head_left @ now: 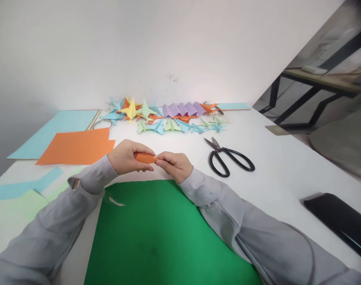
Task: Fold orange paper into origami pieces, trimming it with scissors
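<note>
Between my two hands is a small folded piece of orange paper (145,158), held just beyond the far edge of a green mat (156,225). My left hand (128,157) is closed around its left part, thumb and fingers on either side, hiding that end. The fingertips of my right hand (177,164) pinch its right tip. To the right of my hands, a pair of black-handled scissors (218,149) lies on the white table with its blades slightly apart.
Orange sheets (76,147) and a large light blue sheet (54,128) lie at the left, with blue paper strips (26,187) nearer. Folded paper figures (132,110) and a pleated purple paper (183,109) line the wall. A black object (341,221) rests at the right edge.
</note>
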A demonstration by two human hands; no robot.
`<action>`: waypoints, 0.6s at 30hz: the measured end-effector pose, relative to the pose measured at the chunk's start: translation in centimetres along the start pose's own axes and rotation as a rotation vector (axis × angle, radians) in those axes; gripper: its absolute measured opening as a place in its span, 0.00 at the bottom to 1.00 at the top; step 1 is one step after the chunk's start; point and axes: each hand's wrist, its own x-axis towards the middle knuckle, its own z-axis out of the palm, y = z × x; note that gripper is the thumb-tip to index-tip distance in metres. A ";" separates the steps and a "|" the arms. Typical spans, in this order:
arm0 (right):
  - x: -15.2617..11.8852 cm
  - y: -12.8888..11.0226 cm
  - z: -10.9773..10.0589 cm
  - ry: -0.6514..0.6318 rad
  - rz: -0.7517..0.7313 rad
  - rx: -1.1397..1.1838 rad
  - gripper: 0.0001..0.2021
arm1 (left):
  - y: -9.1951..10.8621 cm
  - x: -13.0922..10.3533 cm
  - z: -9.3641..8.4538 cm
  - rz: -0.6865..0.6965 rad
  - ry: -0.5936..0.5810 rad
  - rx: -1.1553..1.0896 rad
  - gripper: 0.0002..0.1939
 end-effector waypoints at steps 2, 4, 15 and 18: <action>0.1 0.2 0.0 -0.001 0.060 0.086 0.10 | 0.1 -0.1 0.0 0.018 0.012 0.048 0.15; 0.2 0.3 0.1 -0.015 0.098 0.152 0.11 | 0.3 -0.1 0.1 0.010 0.022 0.072 0.10; 0.1 -0.1 0.2 -0.015 -0.013 0.021 0.11 | -0.2 0.5 0.2 -0.129 0.021 -0.228 0.08; 0.0 -0.1 0.1 -0.009 -0.062 -0.088 0.12 | -0.5 0.6 0.2 -0.140 0.007 -0.276 0.11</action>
